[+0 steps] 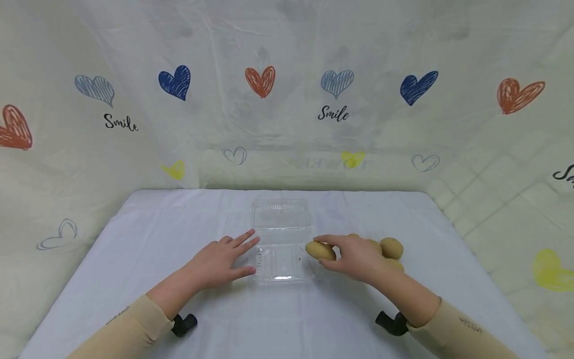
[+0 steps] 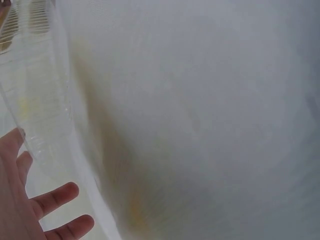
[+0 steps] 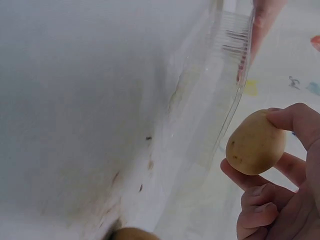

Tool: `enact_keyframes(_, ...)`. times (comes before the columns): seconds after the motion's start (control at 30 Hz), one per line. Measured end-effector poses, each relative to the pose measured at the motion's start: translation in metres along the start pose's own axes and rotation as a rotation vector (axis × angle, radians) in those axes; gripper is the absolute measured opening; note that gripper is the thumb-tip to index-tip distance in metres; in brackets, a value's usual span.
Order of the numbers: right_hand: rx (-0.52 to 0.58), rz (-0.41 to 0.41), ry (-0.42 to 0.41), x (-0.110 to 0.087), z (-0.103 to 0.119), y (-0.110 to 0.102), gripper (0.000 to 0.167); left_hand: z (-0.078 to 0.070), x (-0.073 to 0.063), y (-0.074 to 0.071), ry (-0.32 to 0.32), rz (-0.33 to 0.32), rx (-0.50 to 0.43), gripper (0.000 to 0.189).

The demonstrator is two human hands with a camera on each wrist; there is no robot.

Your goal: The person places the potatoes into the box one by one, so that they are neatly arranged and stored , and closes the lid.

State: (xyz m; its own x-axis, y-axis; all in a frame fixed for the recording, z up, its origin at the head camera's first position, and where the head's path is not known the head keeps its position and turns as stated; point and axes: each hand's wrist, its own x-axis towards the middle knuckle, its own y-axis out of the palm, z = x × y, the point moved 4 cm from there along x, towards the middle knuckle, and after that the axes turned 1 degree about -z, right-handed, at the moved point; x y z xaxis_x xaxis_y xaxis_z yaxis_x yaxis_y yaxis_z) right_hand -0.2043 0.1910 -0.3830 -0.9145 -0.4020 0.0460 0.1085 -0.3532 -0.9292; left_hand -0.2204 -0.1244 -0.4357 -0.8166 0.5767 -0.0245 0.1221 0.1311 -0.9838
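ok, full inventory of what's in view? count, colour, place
Plastic container: 1, clear, mid-table, lid open on the far side
Pinched potato: 1, tan, near the container's right edge
Loose potatoes: at least 3, tan, table's right side, some partly hidden
Cloth: 1, white, over the table
Backdrop: pale, hearts and "Smile" lettering, behind
Wrist devices: 2, black, one per wrist
Sleeves: 2, beige, forearms
Left hand: 1, container's left
Right hand: 1, container's right
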Motion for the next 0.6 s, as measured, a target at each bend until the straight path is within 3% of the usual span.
enact_keyframes(0.17,0.018,0.023,-0.041,0.014,0.015,0.006,0.045,0.001,0.000,0.000,-0.005,-0.002,0.006,0.082)
enact_keyframes(0.33,0.048,0.103,-0.042,0.028,0.028,0.019,0.044,0.000,0.000,0.000,-0.012,-0.002,0.001,0.080)
enact_keyframes(0.6,0.047,0.171,-0.085,0.046,0.035,0.038,0.041,-0.003,0.000,-0.001,0.009,-0.007,-0.026,0.077)
